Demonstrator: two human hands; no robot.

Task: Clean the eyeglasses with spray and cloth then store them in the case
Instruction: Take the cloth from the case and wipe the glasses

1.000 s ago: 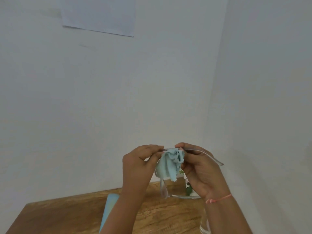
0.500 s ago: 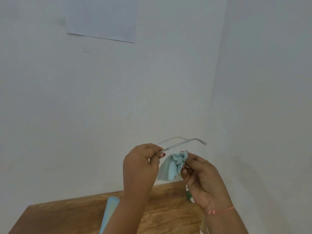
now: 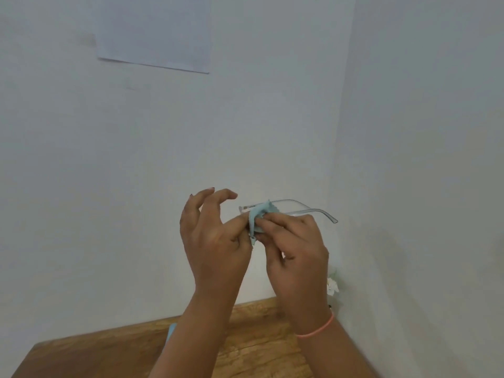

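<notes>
The white wall (image 3: 109, 159) fills most of the view, with a sheet of paper (image 3: 155, 31) on it, high up. Below is the wooden table (image 3: 259, 336). I hold both hands up above the table, in front of the wall. My left hand (image 3: 212, 241) has its upper fingers lifted and loosely bent, touching nothing; its thumb lies against the cloth (image 3: 259, 214), but I cannot tell if it really grips. My right hand (image 3: 294, 249) pinches the light blue cloth, bunched around the eyeglasses (image 3: 319, 210), which are between my hands; their clear arms stick out to the right. A pink band (image 3: 316, 330) is on my right wrist. A light blue thing (image 3: 171, 330) shows from behind my left forearm.
</notes>
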